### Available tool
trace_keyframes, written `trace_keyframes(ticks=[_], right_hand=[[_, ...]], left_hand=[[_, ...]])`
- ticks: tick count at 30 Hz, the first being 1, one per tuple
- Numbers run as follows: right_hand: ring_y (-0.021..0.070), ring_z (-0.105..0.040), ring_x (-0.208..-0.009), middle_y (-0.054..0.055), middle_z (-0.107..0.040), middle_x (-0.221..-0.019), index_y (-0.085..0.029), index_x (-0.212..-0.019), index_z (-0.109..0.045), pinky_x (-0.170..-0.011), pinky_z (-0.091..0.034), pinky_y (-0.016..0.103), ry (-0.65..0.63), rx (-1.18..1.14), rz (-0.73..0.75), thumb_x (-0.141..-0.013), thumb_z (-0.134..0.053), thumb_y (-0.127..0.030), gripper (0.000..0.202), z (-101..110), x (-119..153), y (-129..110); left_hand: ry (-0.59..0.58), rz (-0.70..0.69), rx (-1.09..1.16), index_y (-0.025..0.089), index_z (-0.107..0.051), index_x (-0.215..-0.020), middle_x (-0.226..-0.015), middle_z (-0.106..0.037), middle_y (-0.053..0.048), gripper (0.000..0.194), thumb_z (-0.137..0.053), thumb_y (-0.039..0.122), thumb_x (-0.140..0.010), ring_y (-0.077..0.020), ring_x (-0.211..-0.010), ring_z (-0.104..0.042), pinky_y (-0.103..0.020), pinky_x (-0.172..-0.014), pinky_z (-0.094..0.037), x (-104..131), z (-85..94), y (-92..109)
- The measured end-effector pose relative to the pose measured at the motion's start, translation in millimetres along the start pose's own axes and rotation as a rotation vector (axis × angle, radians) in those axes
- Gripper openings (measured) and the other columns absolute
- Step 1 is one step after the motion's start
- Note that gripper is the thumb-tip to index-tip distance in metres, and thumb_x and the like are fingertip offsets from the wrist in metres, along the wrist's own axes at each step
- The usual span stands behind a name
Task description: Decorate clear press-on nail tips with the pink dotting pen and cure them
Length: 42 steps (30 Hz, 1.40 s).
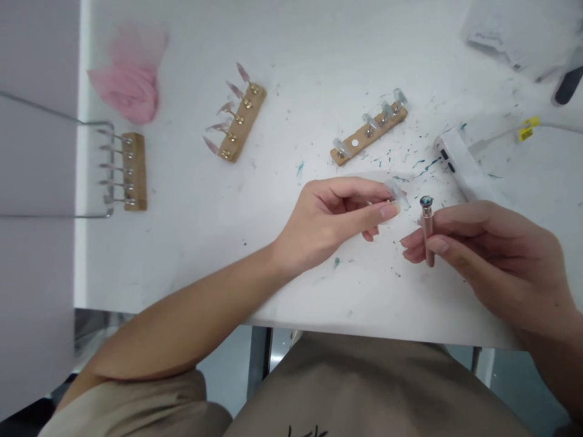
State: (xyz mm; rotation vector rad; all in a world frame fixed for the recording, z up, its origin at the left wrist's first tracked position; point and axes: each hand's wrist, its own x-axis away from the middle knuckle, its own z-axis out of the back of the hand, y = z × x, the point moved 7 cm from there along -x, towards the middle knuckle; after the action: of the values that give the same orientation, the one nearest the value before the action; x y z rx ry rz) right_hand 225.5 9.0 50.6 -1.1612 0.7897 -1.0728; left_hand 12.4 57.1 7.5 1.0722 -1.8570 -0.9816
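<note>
Near the middle of the white table point(191, 243), my left hand point(337, 215) pinches a clear nail tip point(397, 193) between thumb and fingers. To its right, my right hand point(496, 255) grips an upright rose-coloured pen-like tool point(429, 233) with a dark, shiny round top. The tool and the nail tip are a small gap apart. Behind my left hand lies a wooden stand point(373, 135) bearing several clear nail tips on metal posts, with a white round spot between two of them.
Two more wooden nail stands point(246, 124) point(135, 173) are at the left, near a metal wire frame point(112, 170) and pink cloth point(130, 91). At the right are a white device point(462, 161), its cable point(496, 138) and a white packet point(514, 36). Teal flecks dot the table.
</note>
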Motion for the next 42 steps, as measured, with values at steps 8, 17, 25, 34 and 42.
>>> trace_keyframes(ticks=[8,17,25,34,42], right_hand=[[-0.0048,-0.082,-0.099,0.001,-0.08,-0.11,-0.015,-0.121,-0.087,-0.098,-0.068,-0.006,0.062,0.049,-0.026,-0.122,-0.082,-0.048,0.033,3.3,-2.4,-3.4],[-0.0013,-0.083,-0.096,0.003,-0.08,-0.111,-0.013,-0.118,-0.086,-0.094,-0.069,-0.004,-0.001,0.009,-0.066,-0.122,-0.08,-0.052,0.04,-2.1,0.4,-0.9],[0.0019,-0.084,-0.099,0.005,-0.081,-0.113,-0.014,-0.122,-0.088,-0.09,-0.072,0.003,-0.014,0.022,-0.091,-0.121,-0.081,-0.057,0.044,-0.6,2.7,4.7],[-0.0002,-0.084,-0.1,0.002,-0.081,-0.112,-0.015,-0.122,-0.088,-0.091,-0.07,-0.002,-0.008,0.057,-0.025,-0.123,-0.079,-0.054,0.04,-1.0,-0.6,-0.6],[0.0013,-0.085,-0.101,0.003,-0.081,-0.114,-0.016,-0.123,-0.088,-0.091,-0.071,0.001,0.0,0.035,-0.062,-0.122,-0.082,-0.053,0.038,-0.9,2.2,6.6]], left_hand=[[0.021,0.015,-0.05,0.028,-0.104,-0.096,-0.096,-0.095,-0.003,0.04,-0.127,0.055,-0.076,-0.0105,-0.072,-0.075,-0.017,-0.052,-0.06,1.6,0.4,0.0],[0.015,0.0,-0.067,0.029,-0.104,-0.094,-0.097,-0.095,-0.003,0.035,-0.126,0.053,-0.079,-0.0091,-0.071,-0.071,-0.016,-0.054,-0.061,1.0,-0.5,0.8],[0.009,0.005,-0.049,0.029,-0.104,-0.094,-0.096,-0.094,-0.003,0.034,-0.126,0.049,-0.079,-0.0093,-0.072,-0.073,-0.016,-0.055,-0.061,-0.1,-1.1,1.6],[-0.006,0.001,-0.091,0.027,-0.103,-0.093,-0.097,-0.094,-0.004,0.038,-0.124,0.055,-0.081,-0.0101,-0.072,-0.073,-0.018,-0.055,-0.061,-0.8,-2.1,2.8],[0.004,-0.009,-0.077,0.028,-0.103,-0.092,-0.095,-0.093,-0.003,0.034,-0.125,0.052,-0.082,-0.0087,-0.07,-0.071,-0.017,-0.055,-0.061,-0.1,-1.9,2.8]])
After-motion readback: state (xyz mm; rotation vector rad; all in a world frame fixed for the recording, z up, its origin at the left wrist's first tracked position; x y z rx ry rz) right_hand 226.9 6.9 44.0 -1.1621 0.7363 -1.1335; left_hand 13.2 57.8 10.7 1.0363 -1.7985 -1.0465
